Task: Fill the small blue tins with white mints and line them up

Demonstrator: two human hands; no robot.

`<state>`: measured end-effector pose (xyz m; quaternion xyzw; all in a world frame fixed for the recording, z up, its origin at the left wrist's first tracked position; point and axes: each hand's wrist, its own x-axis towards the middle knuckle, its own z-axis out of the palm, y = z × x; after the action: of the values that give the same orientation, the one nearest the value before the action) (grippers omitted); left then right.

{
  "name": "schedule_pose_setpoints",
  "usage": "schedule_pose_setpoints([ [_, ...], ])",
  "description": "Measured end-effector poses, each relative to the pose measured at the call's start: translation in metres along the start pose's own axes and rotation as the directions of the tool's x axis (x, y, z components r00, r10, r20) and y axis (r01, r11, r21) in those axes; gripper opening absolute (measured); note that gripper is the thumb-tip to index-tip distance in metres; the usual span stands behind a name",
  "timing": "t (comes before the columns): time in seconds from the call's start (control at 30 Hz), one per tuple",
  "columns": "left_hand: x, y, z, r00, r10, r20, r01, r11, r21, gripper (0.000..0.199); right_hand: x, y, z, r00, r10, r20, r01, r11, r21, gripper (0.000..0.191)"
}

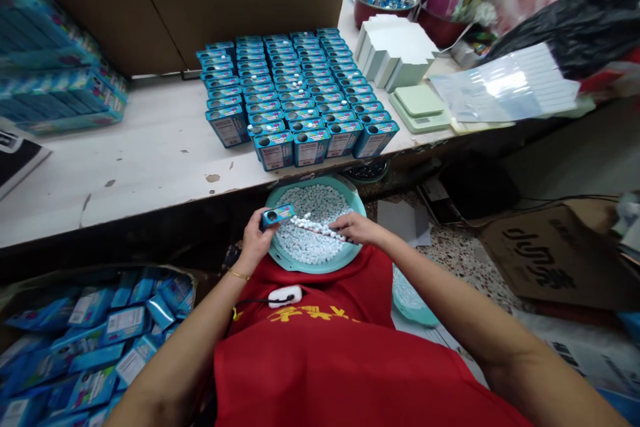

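Grasping a box (279,215) near frame centre, the left hand (256,240) is by the bowl (357,199); the right hand (357,227) touches pellets (313,248), its grip unclear. Packed tins (300,105) crowd the bench (165,150), upper centre; a scale (419,107) stands upper right.

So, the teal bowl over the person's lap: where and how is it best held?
I'd grip the teal bowl by its rim at both the left and right edges, reaching from the near side. It is wide and round and holds many loose white pieces, so opposite grips would probably keep it level.
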<state>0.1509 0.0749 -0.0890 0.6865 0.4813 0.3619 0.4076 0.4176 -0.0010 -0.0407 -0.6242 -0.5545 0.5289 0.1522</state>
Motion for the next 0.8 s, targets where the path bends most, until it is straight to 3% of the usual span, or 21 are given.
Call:
schedule_pose_setpoints([
  [0.1, -0.001, 0.003, 0.008, 0.997, 0.063, 0.053, -0.066, 0.996, 0.056, 0.036, -0.006, -0.032, -0.017, 0.998, -0.045, 0.033, 0.047, 0.997, -0.061, 0.038],
  [0.2, -0.001, 0.004, 0.015, 0.99, 0.118, 0.079, -0.125, 0.988, 0.094, 0.037, -0.005, -0.064, -0.024, 0.996, -0.078, 0.049, 0.088, 0.96, -0.265, 0.036],
  [0.37, -0.002, 0.006, 0.019, 0.984, 0.152, 0.097, -0.164, 0.979, 0.123, 0.035, 0.0, -0.116, -0.02, 0.997, -0.069, 0.035, 0.073, 0.71, -0.7, 0.033],
  [0.43, -0.002, 0.005, 0.019, 0.984, 0.15, 0.097, -0.161, 0.979, 0.123, 0.036, 0.001, -0.132, -0.016, 0.998, -0.055, 0.022, 0.052, 0.626, -0.778, 0.03],
  [0.5, -0.002, 0.003, 0.019, 0.986, 0.139, 0.091, -0.149, 0.982, 0.115, 0.037, 0.0, -0.143, -0.014, 0.999, -0.034, 0.014, 0.032, 0.598, -0.801, 0.028],
  [0.63, -0.003, 0.0, 0.018, 0.993, 0.103, 0.064, -0.108, 0.991, 0.08, 0.037, -0.014, -0.138, -0.027, 0.999, -0.046, -0.013, 0.018, 0.625, -0.78, 0.027],
  [0.73, -0.005, -0.001, 0.011, 0.996, 0.062, 0.06, -0.063, 0.998, 0.008, 0.038, -0.021, -0.1, -0.038, 0.993, -0.104, -0.047, 0.043, 0.719, -0.694, 0.03],
  [0.8, -0.008, 0.0, 0.006, 0.998, 0.035, 0.059, -0.032, 0.999, -0.04, 0.038, -0.013, -0.064, -0.034, 0.992, -0.095, -0.078, 0.026, 0.782, -0.622, 0.031],
])
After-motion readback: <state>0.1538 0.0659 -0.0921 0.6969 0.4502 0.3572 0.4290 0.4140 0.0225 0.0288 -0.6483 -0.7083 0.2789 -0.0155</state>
